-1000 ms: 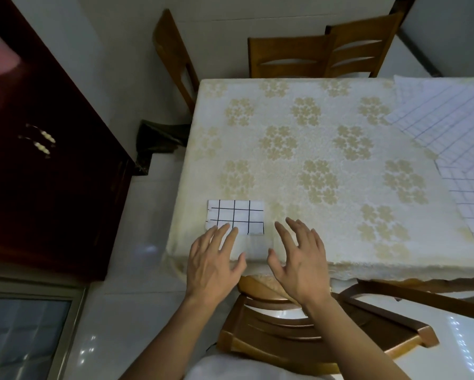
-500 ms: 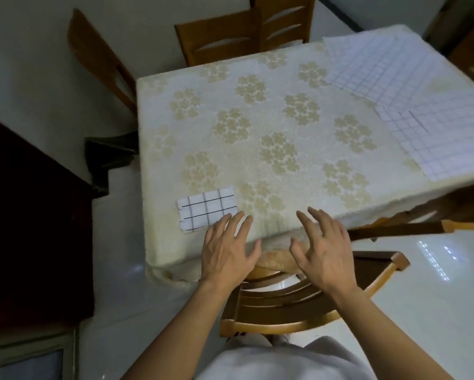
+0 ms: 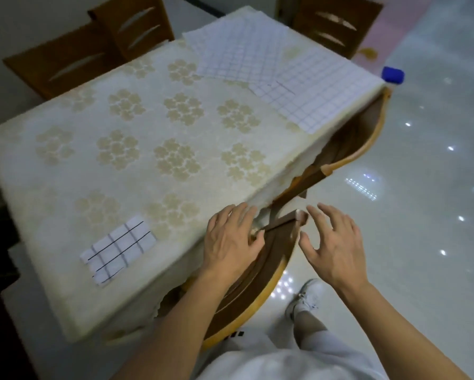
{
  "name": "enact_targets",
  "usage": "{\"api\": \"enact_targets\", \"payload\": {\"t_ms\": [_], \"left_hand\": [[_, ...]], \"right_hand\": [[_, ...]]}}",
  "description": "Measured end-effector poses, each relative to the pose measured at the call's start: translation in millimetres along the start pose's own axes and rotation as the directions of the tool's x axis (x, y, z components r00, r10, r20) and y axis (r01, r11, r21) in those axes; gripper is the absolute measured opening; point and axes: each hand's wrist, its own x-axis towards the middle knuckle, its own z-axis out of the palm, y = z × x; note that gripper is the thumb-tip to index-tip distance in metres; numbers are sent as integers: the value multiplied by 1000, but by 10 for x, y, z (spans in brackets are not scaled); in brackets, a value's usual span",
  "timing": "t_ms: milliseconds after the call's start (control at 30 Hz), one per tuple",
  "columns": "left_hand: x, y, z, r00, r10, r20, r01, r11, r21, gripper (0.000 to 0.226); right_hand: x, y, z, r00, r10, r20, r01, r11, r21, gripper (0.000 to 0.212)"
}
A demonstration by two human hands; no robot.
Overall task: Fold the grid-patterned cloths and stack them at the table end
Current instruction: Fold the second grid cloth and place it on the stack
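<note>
- My left hand [image 3: 230,242] and right hand [image 3: 331,242] are both spread and hold nothing, at the near edge of the table [image 3: 74,185].
- The folded cloth [image 3: 119,249] lies left of them.
- The unfolded cloths [image 3: 320,91] lie ahead to the right, well apart; my right hand is nearer.

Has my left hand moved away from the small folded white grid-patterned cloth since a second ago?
Yes. The left hand has gone rightward along the cream floral-clothed table, away from the small folded white grid-patterned cloth.
</note>
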Motion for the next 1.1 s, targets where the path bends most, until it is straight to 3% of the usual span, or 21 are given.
{"api": "enact_targets", "payload": {"t_ms": [267,767,1100], "left_hand": [[715,1015,352,975,223,23,-223,975,-4,56],[2199,3230,1194,951,304,62,-306,952,28,53],[2824,3864,1460,927,361,96,-366,930,39,52]], "right_hand": [[78,1014,-128,979,201,-35,-199,979,46,55],[810,3502,-473,948,303,-96,-294,951,100,53],[1151,4239,-530,924,374,-76,-363,923,125,53]]}}
